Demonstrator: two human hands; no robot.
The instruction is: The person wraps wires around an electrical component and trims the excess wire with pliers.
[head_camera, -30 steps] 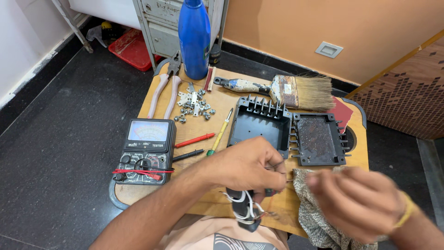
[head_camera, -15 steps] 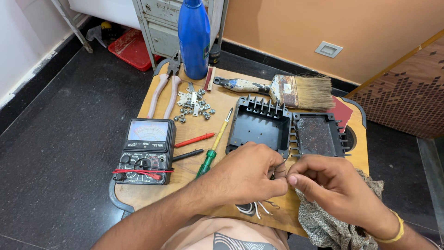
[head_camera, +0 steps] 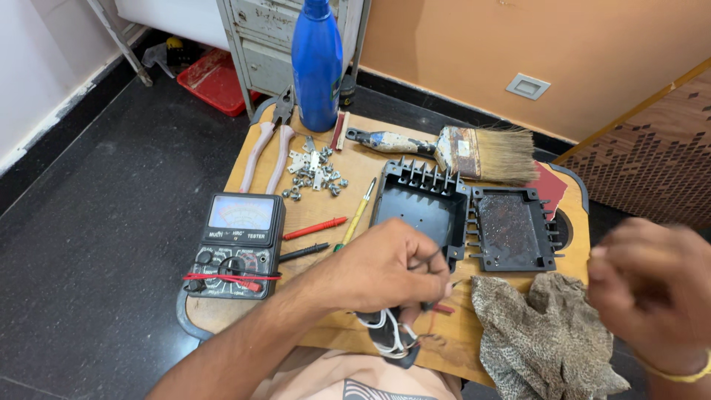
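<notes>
Left hand (head_camera: 389, 270) clenched around a small wired part (head_camera: 391, 335) at the wooden board's (head_camera: 355, 167) six o'clock edge, steadied there for handling; right hand (head_camera: 652, 285) raised at four o'clock, blurred, grip unclear.

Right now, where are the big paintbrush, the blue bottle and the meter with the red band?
paintbrush (head_camera: 485, 153), head view, on the tan bristles.
blue bottle (head_camera: 317, 70), head view, on the middle of its body.
meter (head_camera: 238, 248), head view, on its dark face below the screen.
</notes>
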